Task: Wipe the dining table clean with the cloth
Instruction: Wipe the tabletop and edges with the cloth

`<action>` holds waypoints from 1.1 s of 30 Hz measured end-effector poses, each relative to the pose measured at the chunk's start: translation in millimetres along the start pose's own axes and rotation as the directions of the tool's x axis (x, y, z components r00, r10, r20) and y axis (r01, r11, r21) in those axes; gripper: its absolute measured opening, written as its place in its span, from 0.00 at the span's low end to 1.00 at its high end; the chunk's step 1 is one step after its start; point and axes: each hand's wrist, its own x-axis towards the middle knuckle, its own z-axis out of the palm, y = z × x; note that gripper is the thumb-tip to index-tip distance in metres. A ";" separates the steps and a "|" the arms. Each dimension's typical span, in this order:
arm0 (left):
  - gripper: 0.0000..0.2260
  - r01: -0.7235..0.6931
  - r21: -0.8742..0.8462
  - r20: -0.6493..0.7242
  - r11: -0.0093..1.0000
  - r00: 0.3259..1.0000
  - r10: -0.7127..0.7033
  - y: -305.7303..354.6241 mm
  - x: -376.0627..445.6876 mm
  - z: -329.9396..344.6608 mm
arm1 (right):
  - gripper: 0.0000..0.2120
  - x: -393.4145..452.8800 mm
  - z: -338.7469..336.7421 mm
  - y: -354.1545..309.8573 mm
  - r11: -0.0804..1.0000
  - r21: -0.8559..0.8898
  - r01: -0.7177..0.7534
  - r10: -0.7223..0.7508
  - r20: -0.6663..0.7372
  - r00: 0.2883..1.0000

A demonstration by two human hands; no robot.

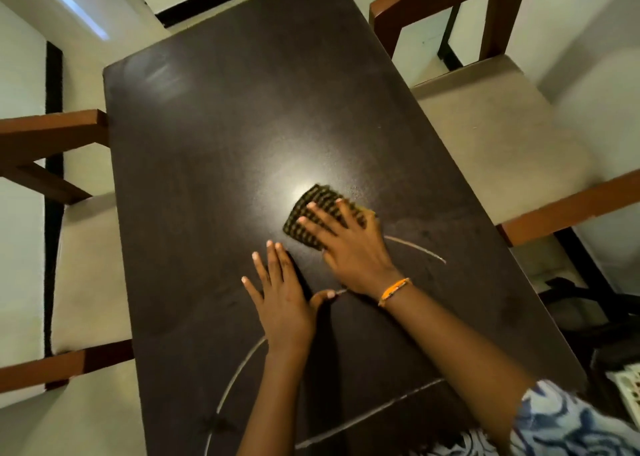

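Head view, single frame, looking down along a dark dining table (221, 116).

Item 1: dining table. Dark brown rectangular top, set diagonally in the frame. A bright light reflection is seen near its middle, just left of the cloth. Pale thin curved and straight lines are seen on the near part of the surface.

Item 2: cloth (313, 213). Dark with a yellow-green check, folded small. It is laid flat on the table near the centre and is partly covered by the right hand; its far edge is blurred.

Item 3: right hand (349, 247). It is pressed palm-down on the cloth, fingers extended and slightly spread across the fabric. An orange bracelet (394, 291) is worn at the wrist. A blue and white patterned sleeve (568, 421) is seen at the lower right.

Item 4: left hand (280, 303). It is laid flat on the bare table just beside and nearer than the cloth, not touching it. Fingers are extended and lightly spread, the thumb out toward the right wrist.

Item 5: wooden chairs (485, 133) with pale seats, placed on both long sides of the table.
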 end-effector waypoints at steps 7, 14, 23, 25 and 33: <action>0.52 -0.107 0.043 0.155 0.993 0.983 0.099 -20.9 -32.9 1.6 | 0.28 -38.2 -31.0 129.3 0.860 -0.006 -0.510 0.509 -0.054 0.859; 0.50 -0.128 0.067 0.171 0.990 0.979 0.115 -46.4 -46.1 -9.9 | 0.30 -39.0 -26.4 51.9 0.805 0.056 -0.591 0.593 -0.011 0.805; 0.50 -0.226 0.208 0.199 0.952 0.962 0.186 -48.3 -47.9 -10.3 | 0.29 -86.4 11.7 -50.4 0.997 -0.071 -0.036 0.041 0.077 0.996; 0.50 -0.235 0.239 0.212 0.942 0.959 0.186 -48.7 -46.2 -7.4 | 0.29 -87.4 3.9 -9.1 0.983 -0.092 -0.162 0.164 0.015 0.986; 0.50 -0.230 0.216 0.172 0.949 0.966 0.195 -54.9 -45.5 1.7 | 0.29 -93.3 -24.6 77.0 0.740 0.044 -0.671 0.672 -0.019 0.740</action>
